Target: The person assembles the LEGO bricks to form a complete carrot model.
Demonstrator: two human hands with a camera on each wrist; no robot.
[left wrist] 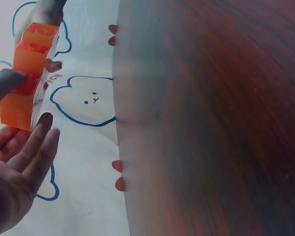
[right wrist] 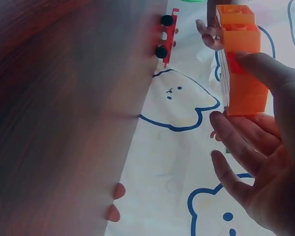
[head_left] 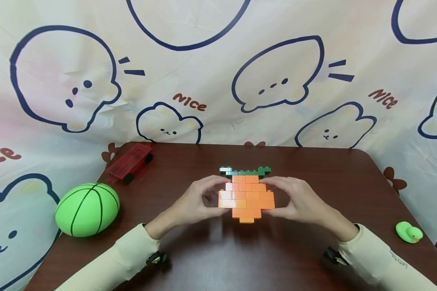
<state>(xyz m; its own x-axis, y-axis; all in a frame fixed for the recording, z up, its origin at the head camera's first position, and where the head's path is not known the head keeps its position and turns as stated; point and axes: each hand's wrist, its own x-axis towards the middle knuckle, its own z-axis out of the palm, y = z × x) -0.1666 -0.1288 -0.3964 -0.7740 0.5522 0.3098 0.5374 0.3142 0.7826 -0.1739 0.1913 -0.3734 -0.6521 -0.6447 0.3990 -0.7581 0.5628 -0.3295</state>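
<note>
Between the two hands, above the table's middle, is a carrot-shaped building-block model, built of orange bricks with a green row along its top. The left hand grips its left side between thumb and fingers. On the opposite side the right hand grips it the same way. From the left wrist, the stepped edge of the orange bricks shows beside the thumb. In the right wrist view the thumb presses on the orange bricks, with the fingers below and behind them.
A green ball with black lines sits at the table's left edge. Behind it lies a translucent red toy cart with black wheels. Far right, near the edge, is a small green rubber duck. A printed cloth hangs behind the brown table.
</note>
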